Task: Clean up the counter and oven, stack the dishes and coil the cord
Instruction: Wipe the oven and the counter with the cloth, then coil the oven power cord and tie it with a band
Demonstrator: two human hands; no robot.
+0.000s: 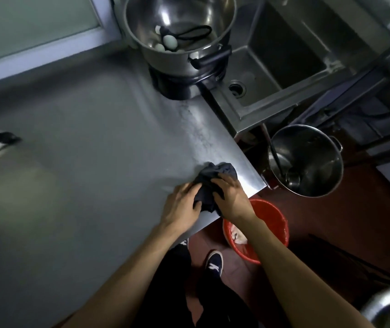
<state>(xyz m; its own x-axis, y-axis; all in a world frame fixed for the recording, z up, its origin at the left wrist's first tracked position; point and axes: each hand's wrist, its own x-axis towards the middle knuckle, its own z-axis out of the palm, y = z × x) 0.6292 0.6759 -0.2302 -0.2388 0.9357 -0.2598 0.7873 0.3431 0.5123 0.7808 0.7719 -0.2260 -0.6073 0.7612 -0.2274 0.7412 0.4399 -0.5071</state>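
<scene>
Hands are gripping a dark cloth at the lower centre of the frame, near the steel counter's right corner: the left hand and right hand are both curling fingers around it. At top centre, a metal pot is holding eggs and a black cord. A red bucket is sitting on the floor below.

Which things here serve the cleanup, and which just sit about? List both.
In use: dark cloth, gripped by left hand and right hand; counter; black plug.
Lying about: sink, red bucket, floor pot.
</scene>
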